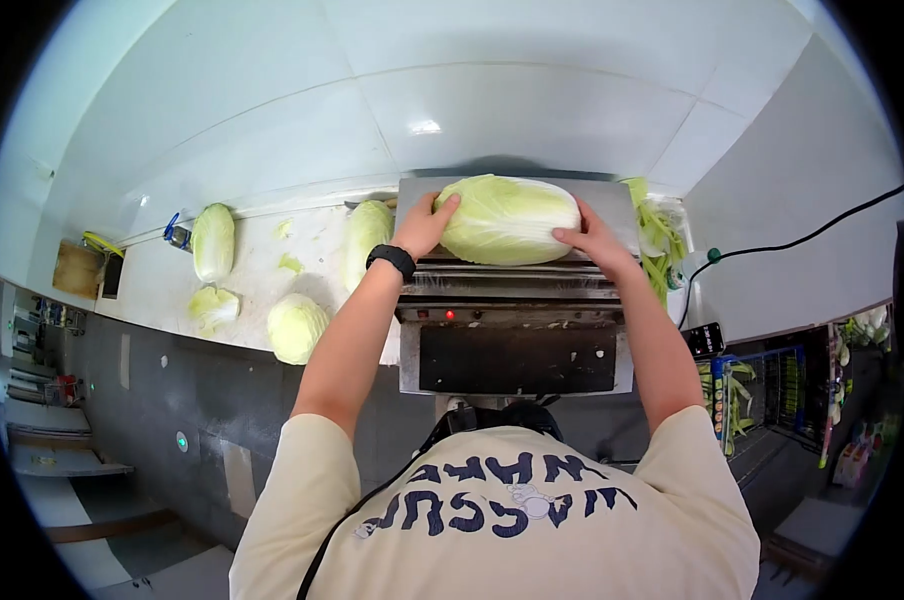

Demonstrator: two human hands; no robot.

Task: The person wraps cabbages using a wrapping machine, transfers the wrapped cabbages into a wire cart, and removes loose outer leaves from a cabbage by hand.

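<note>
A pale green napa cabbage (510,220) lies lengthwise between my two hands, over the back part of a metal machine. My left hand (428,224), with a black watch on its wrist, grips the cabbage's left end. At the other, whiter end, my right hand (598,240) has its fingers and thumb around the base. Below the cabbage, the machine (512,315) shows rollers or bars, a lit red lamp and a dark, worn front plate (517,358). Whether the cabbage rests on the metal or is slightly raised, I cannot tell.
To the left, a white counter (252,280) bears several cabbages, including one (213,243) by the wall, and a loose leaf (214,307). Green trimmings (657,240) lie right of the machine. A black cable (782,245) hangs there, above a phone (706,340) and a blue crate (792,385).
</note>
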